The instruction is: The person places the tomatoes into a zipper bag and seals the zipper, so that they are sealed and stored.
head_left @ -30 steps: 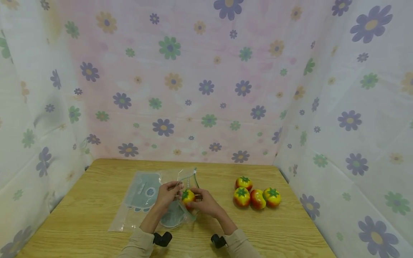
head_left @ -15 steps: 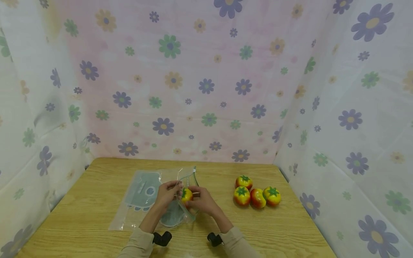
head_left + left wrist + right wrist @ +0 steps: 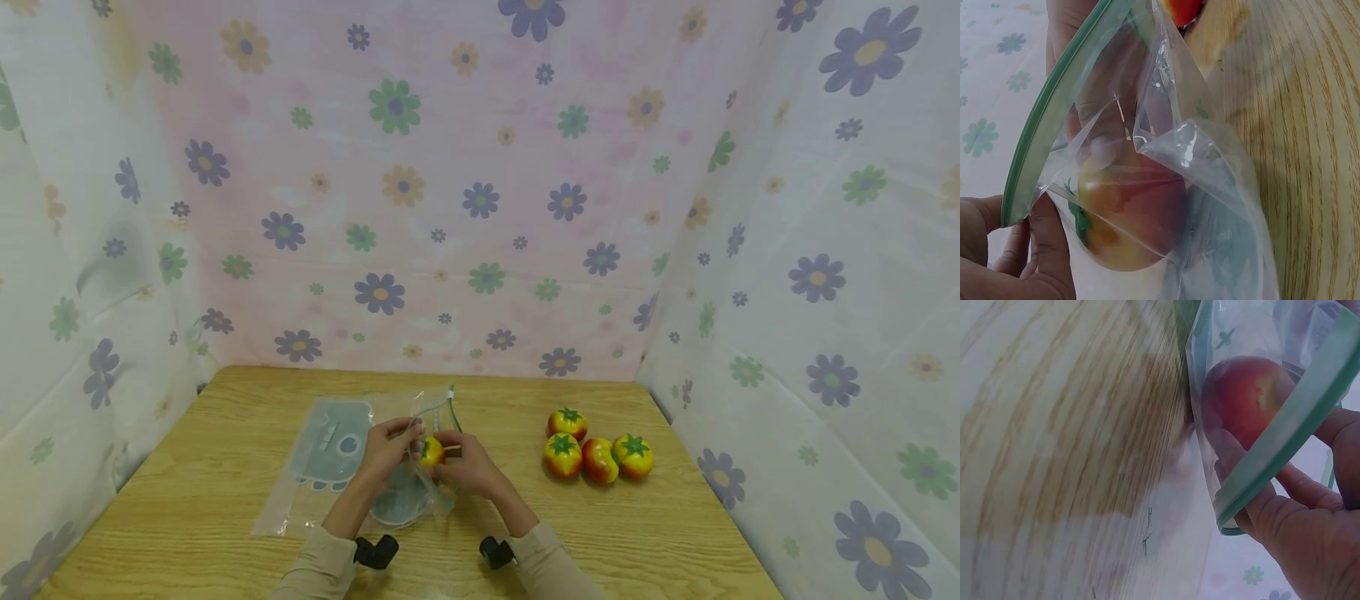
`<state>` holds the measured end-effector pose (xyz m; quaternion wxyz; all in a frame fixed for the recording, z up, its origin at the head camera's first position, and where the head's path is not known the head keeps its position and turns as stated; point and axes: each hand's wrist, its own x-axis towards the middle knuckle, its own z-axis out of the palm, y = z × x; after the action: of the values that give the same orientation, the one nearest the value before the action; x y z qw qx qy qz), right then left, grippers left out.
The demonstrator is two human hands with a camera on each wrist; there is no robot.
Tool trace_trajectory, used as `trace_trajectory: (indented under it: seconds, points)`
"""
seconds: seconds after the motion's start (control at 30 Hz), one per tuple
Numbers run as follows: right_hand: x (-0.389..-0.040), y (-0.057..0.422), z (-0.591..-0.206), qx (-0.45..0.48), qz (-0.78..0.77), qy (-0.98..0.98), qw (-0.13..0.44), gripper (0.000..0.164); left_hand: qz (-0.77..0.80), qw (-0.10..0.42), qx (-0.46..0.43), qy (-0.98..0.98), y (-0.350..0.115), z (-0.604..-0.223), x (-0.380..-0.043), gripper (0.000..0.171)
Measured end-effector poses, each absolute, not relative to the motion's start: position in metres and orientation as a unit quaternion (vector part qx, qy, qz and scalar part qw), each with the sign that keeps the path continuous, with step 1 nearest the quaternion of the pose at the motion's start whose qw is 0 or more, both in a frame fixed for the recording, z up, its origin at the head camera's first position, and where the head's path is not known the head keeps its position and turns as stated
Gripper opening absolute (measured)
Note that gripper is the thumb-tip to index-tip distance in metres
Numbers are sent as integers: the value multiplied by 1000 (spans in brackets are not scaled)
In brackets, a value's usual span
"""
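A clear zip bag with a grey-blue printed figure lies on the table, its green-edged mouth facing right. My left hand pinches the rim of the mouth; in the left wrist view its fingers meet at the green zip strip. Through the mouth reaches my right hand, gripping a yellow-red toy tomato with a green leafy top. Film covers this tomato in the left wrist view. From the right wrist, the fingers show behind the film, against the tomato.
Several more toy tomatoes sit close together on the right of the wooden table. Flower-printed cloth hangs behind and on both sides. A black wrist mount is near the left sleeve.
My right hand has moved left, carrying the toy tomato deeper into the bag's mouth. The left hand has stayed at the rim, and the other tomatoes have not moved.
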<state>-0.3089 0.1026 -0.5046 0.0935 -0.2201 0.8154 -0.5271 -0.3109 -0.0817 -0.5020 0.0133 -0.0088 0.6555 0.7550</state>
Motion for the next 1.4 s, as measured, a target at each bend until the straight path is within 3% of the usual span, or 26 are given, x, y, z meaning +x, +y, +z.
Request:
trace_trajectory:
  seconds: [0.2, 0.43, 0.63, 1.1, 1.4]
  points:
    - [-309, 103, -503, -229, -546, 799, 105, 54, 754, 17, -9, 656, -83, -500, -311, 30]
    - [-313, 108, -506, -233, -580, 763, 169, 56, 757, 19, -12, 653, -83, -498, -309, 33]
    - [-315, 109, -508, -228, -586, 754, 191, 57, 761, 21, -10, 648, -82, -497, -309, 31]
    - [-312, 100, -507, -243, -580, 759, 171, 55, 762, 10, -8, 647, -81, -495, -308, 29]
    - [-316, 95, -513, -282, -556, 770, 138, 44, 762, 14, -12, 647, -81, -493, -307, 29]
